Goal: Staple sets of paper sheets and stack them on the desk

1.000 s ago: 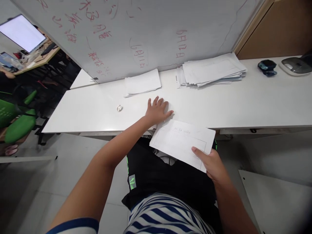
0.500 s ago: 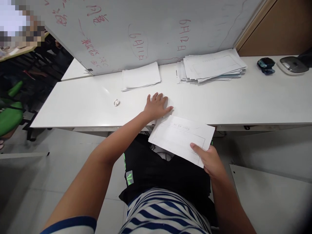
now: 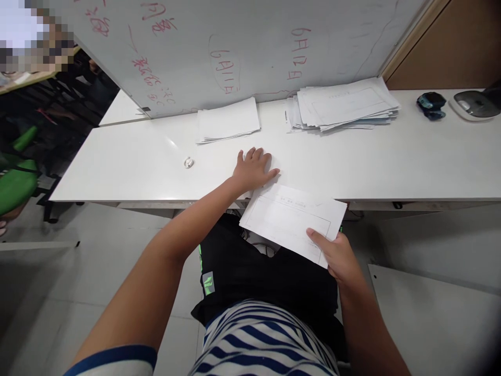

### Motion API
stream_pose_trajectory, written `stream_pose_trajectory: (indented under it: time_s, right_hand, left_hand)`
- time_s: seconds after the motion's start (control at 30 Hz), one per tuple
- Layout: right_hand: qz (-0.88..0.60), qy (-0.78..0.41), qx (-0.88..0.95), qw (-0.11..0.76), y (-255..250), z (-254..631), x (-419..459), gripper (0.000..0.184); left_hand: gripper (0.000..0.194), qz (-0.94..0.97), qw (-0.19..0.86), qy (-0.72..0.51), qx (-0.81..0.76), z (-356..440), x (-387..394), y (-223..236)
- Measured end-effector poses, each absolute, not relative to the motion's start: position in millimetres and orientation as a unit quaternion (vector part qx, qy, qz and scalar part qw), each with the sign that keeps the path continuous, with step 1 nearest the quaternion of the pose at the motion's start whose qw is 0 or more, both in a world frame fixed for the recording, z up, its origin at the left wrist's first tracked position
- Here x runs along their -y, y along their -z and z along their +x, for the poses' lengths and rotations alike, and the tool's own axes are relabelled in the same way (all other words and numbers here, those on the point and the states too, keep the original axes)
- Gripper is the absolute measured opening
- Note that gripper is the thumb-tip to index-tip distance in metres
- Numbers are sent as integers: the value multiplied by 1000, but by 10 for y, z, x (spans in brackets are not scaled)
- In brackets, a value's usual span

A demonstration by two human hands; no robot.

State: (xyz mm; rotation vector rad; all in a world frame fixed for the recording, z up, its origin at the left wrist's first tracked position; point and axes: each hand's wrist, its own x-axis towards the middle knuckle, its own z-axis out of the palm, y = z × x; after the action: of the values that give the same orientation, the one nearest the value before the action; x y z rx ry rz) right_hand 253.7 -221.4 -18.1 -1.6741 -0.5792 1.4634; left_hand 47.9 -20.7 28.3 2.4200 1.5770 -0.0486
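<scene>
My left hand (image 3: pixel 254 169) rests on the white desk (image 3: pixel 332 167) near its front edge, palm down with the fingers spread and nothing in it. In my right hand (image 3: pixel 336 253) are several sheets of paper (image 3: pixel 291 219), pinched at their lower right corner with the thumb on top. The top sheet carries faint print and a thin ruled frame. These papers are over my lap, and their far edge reaches the desk's front edge just below my left hand. Beyond my left hand lies a small stack of blank-looking paper (image 3: pixel 230 121).
A thicker, uneven paper stack (image 3: pixel 348 104) lies against the whiteboard (image 3: pixel 258 47). To the right are a dark watch-like object (image 3: pixel 431 105) and a grey-and-white device (image 3: pixel 474 105). A small white coiled item (image 3: pixel 188 162) sits on the left. A green chair (image 3: pixel 18 185) stands at far left.
Both hands and the held papers stay in nearly the same place. The whole view has shifted very slightly, with the desk and whiteboard a little higher and to the right.
</scene>
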Motion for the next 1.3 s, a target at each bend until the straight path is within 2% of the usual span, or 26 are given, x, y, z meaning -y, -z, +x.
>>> stream_pose_trajectory:
  time_s: [0.37,0.53,0.63,0.7,0.77,0.83,0.9,1.0,1.1,1.2,1.3]
  right_hand:
    - [-660,-577,234,421,156,2513,2206,48]
    - [-652,-583,229,427,168,2485,2182,41]
    - [-649,-585,232,428,172,2484,2161,40]
    - [-645,-584,246,427,163,2506,2152,40]
    - [-646,-575,264,428,136,2563,2151,39]
    - [-652,-549,278,442,81,2663,2157,40]
    - [-662,-504,280,478,-11,2794,2173,43]
    - [-663,-432,286,541,-222,2985,2227,47]
    - [-639,-393,326,575,-458,3082,2318,51]
    - [-634,-386,348,572,-606,3072,2407,55]
    - [-652,-416,347,531,-616,3027,2455,55]
  left_hand:
    - [67,833,118,18,-540,469,211,-298]
    - [69,831,151,-7,-536,430,199,-355]
    - [66,823,211,-38,-527,386,172,-460]
    - [63,798,291,-100,-519,336,151,-535]
    - [63,741,360,-214,-526,261,142,-576]
    - [65,672,360,-340,-550,156,159,-560]
    - [65,632,319,-414,-572,25,206,-490]
    - [62,655,270,-381,-594,-180,310,-347]
    - [68,700,271,-329,-573,-306,397,-254]
    - [61,782,226,-262,-518,-327,431,-239]
    - [50,843,179,-207,-463,-297,442,-256]
